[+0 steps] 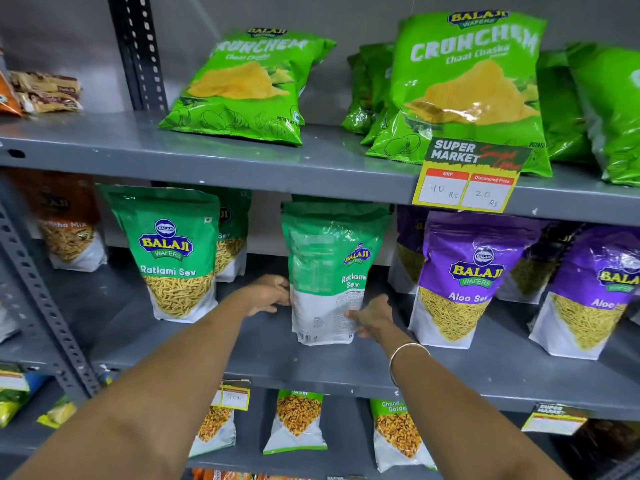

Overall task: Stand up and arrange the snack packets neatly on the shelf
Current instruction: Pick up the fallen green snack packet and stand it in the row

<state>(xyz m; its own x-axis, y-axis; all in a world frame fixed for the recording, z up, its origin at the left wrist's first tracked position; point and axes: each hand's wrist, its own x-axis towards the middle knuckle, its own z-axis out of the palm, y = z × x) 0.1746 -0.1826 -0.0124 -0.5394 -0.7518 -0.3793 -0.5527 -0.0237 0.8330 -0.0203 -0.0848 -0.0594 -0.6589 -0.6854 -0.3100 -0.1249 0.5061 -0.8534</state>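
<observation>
A green Ratlami Sev packet (329,268) stands upright on the grey middle shelf (277,362), its back side turned toward me. My left hand (268,294) grips its lower left edge. My right hand (372,315) presses against its lower right edge. Another Ratlami Sev packet (171,251) stands to the left, front facing out, with one more behind it. Purple Aloo Sev packets (464,282) stand upright to the right.
Green Crunchem chip bags (467,84) lean on the top shelf, above a yellow price tag (469,178). An orange mix packet (69,223) stands far left. Chana Garam packets (298,420) fill the lower shelf. A perforated steel upright (41,292) frames the left side.
</observation>
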